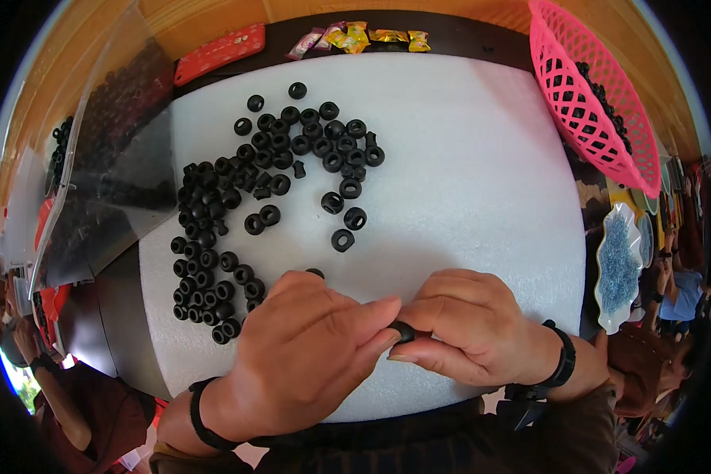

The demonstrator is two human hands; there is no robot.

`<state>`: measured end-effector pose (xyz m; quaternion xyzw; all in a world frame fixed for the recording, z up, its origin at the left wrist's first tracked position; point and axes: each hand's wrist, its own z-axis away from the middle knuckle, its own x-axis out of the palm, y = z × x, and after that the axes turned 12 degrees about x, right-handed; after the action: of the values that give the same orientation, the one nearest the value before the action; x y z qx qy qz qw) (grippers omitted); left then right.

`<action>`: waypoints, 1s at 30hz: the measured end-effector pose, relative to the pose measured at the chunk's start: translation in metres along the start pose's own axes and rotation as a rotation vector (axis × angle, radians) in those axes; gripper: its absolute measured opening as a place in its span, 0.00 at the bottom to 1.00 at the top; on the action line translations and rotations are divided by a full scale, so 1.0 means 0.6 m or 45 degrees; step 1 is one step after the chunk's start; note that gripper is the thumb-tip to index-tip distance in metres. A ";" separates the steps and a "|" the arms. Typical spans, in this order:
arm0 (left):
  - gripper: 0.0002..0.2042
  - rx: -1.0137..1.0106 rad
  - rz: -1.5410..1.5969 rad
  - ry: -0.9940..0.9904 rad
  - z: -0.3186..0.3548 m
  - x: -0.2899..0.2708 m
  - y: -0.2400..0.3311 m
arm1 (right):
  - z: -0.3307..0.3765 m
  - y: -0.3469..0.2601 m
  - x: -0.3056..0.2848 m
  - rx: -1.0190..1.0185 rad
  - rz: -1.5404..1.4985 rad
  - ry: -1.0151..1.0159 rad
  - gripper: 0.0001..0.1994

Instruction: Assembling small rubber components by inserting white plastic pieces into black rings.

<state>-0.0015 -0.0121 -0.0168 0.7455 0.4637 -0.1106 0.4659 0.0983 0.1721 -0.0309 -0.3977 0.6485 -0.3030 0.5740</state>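
My right hand pinches a small black ring between thumb and fingertips, just above the near part of a white foam sheet. From the other side, my left hand has its thumb and fingers pressed together on the same ring. Fingers cover most of that piece, so its far side is hidden. Many loose black rings lie in a curved heap over the sheet's left half, some upright and some on their sides. A few smaller waisted black pieces are mixed among them.
A clear plastic bin with dark pieces tilts at left. Far right stands a pink lattice basket holding black parts, with a white scalloped dish of pale blue bits nearer. Wrapped candies and a red case line the back. People sit at both sides.
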 end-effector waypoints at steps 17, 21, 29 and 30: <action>0.26 0.079 -0.214 -0.042 0.018 0.018 0.010 | 0.007 -0.006 0.007 0.166 -0.376 -0.033 0.08; 0.23 0.247 -0.363 -0.058 0.015 0.015 0.006 | 0.006 -0.010 0.005 0.147 -0.387 -0.017 0.08; 0.24 0.273 -0.530 -0.045 0.016 0.021 0.016 | 0.009 -0.012 0.007 0.161 -0.410 0.014 0.08; 0.24 0.181 -0.426 -0.051 0.013 0.021 0.014 | 0.008 -0.010 0.007 0.182 -0.396 0.016 0.08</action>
<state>0.0145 -0.0123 -0.0236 0.6868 0.5627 -0.2339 0.3962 0.1043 0.1655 -0.0287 -0.4496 0.5596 -0.4359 0.5428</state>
